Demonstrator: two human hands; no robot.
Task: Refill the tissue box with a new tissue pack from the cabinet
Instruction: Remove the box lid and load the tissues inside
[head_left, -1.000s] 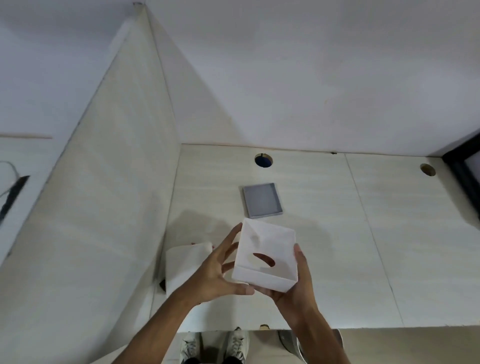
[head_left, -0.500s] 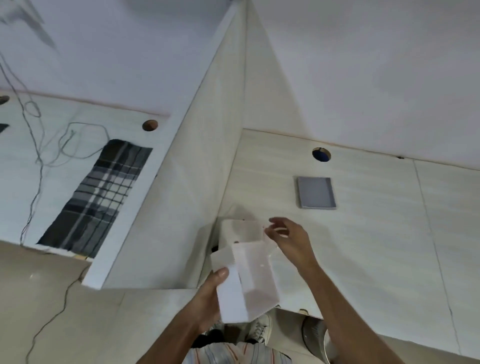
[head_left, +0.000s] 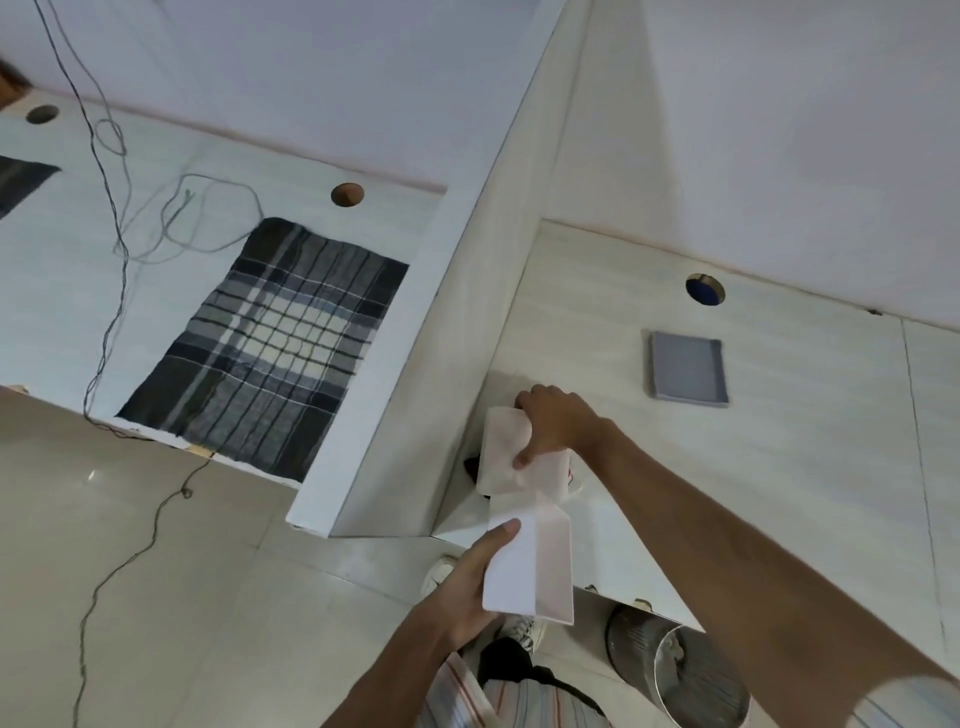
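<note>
Left hand (head_left: 462, 587) grips the white tissue box (head_left: 530, 566) by its near side, thumb on top, held off the desk edge with its long axis running away from the person. Right hand (head_left: 553, 423) clamps down over the white tissue pack (head_left: 511, 457) on the desk (head_left: 779, 467), thumb pressed on its front face. The pack sits in the corner by the partition (head_left: 467, 338), upright, plain and pale.

Tissue pack (head_left: 511, 452) beyond box (head_left: 530, 566) — against partition (head_left: 467, 322)
</note>
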